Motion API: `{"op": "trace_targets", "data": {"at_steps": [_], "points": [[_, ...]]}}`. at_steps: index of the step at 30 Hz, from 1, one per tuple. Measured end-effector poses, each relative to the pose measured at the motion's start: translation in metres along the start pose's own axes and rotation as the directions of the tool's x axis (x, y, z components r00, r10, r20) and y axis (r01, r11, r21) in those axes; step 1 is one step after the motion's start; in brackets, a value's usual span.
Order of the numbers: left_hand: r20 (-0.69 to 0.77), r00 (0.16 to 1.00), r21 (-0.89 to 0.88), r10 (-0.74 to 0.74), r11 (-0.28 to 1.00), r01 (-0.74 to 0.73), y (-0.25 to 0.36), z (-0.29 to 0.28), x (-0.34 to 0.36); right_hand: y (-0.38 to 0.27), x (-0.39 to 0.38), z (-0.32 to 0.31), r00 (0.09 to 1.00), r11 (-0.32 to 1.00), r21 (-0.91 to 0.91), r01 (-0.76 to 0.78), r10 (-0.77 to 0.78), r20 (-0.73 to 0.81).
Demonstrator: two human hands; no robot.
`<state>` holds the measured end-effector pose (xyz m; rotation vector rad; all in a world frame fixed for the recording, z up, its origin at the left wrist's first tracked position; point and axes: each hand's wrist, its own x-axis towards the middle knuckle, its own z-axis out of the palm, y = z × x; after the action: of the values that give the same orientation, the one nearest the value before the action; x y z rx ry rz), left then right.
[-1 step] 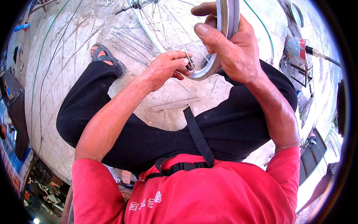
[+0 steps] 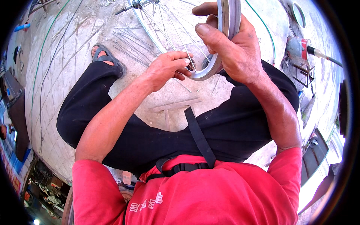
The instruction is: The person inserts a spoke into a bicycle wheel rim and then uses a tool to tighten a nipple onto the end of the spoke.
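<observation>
A bicycle wheel is held up at the top of the view, its silver rim point(image 2: 210, 71) curving towards me and its thin spokes point(image 2: 175, 32) running up to the hub point(image 2: 135, 4). My right hand point(image 2: 240, 52) grips the rim from the right, thumb on the inner side, fingers wrapped round it. My left hand point(image 2: 170, 67) is closed at the rim's lowest part, by a spoke's end. Its fingertips pinch a small dark round tool point(image 2: 191, 66), possibly a spoke wrench, mostly covered by the fingers.
Loose spokes point(image 2: 131, 43) lie on the concrete floor beyond my left hand. Between my knees is a wooden piece point(image 2: 176, 105). A red and grey can-shaped object point(image 2: 298, 50) stands at the right, near a green hose point(image 2: 268, 30). A pale ring point(image 2: 298, 15) lies at the far right.
</observation>
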<state>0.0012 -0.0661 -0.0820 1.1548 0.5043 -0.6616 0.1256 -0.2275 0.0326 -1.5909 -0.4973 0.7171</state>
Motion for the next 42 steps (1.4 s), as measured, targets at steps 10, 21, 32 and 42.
{"op": "trace_targets", "data": {"at_steps": [10,21,32,42], "points": [[-0.031,0.999,0.032,-0.031,0.999,0.032,-0.002,0.003,0.008,0.002,0.002,0.001,0.999,1.000,-0.004,-0.015,0.015,-0.036],[0.109,0.994,-0.046,-0.019,0.999,0.024,-0.002,-0.005,0.011,0.003,-0.001,0.002,1.000,0.999,-0.047,0.028,-0.028,-0.002],[0.076,0.997,-0.058,0.011,0.998,-0.007,0.003,0.002,0.010,0.018,0.006,0.000,0.936,0.899,-0.284,0.333,-0.350,-0.013],[0.149,0.981,-0.043,-0.125,0.990,0.132,0.006,0.000,0.017,0.009,0.002,-0.007,0.954,0.900,-0.317,0.299,-0.285,0.089]]}}
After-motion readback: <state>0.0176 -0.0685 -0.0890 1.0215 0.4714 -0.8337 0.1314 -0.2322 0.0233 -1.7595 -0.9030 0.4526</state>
